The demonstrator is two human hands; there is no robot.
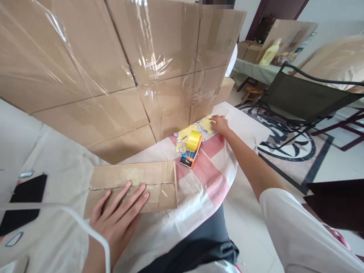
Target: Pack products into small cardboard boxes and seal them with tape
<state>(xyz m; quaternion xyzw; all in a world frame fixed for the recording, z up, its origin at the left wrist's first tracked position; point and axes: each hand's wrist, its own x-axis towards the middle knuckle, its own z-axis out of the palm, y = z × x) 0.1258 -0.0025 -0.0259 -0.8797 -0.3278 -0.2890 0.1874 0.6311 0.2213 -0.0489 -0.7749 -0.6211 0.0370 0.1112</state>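
My left hand lies flat, fingers spread, on a small cardboard box with a taped seam. Further off, my right hand reaches out with bent fingers slightly apart. Its fingertips touch the end of a yellow printed sheet with cartoon figures; whether they grip it cannot be made out. Between the hands, a tape dispenser in orange and blue, with a yellowish roll of tape, rests partly over the printed sheet. Under these things spreads a pink-and-white checked cloth.
A tall stack of cardboard boxes under shiny clear tape stands along the table's far side. At left are a black flat object and a white cable. On the right stand a dark folding chair and a yellow bottle on another table.
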